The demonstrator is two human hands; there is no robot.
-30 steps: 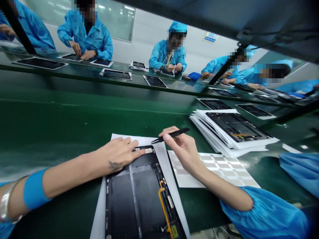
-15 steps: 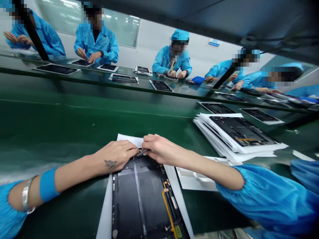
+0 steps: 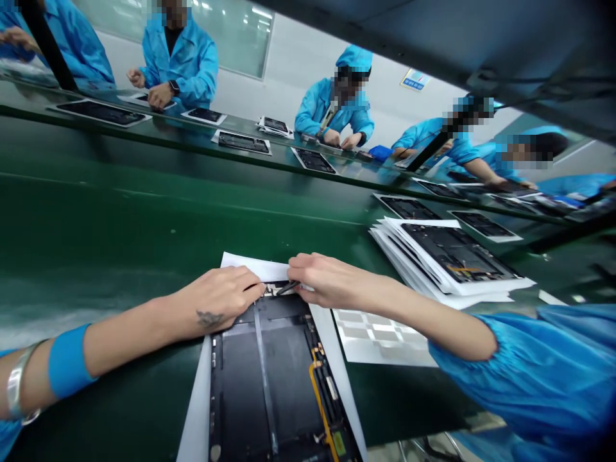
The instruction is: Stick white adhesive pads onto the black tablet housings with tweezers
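Note:
A black tablet housing (image 3: 289, 378) lies on a white sheet (image 3: 192, 410), with an orange flex cable (image 3: 315, 398) along its right side. My left hand (image 3: 231, 295) rests over the top left corner of the housing. Its thumb and fingers are drawn together by a small pale strip (image 3: 272, 290) at the top edge; what they pinch, if anything, is hidden. My right hand (image 3: 322, 279) grips black tweezers (image 3: 286, 289), mostly covered by the fingers, with the tips down at that same strip.
A stack of housings on white sheets (image 3: 452, 256) stands to the right. Under my right forearm lies a sheet of silvery-grey stickers (image 3: 385, 333). A raised glass shelf (image 3: 168, 138) crosses the back, holding more housings. Several co-workers in blue (image 3: 337, 102) sit beyond it.
My right hand has swung down and left, bringing the tweezers from above the sheet to the housing's top edge. My left hand's fingers, earlier spread flatter, have drawn together there.

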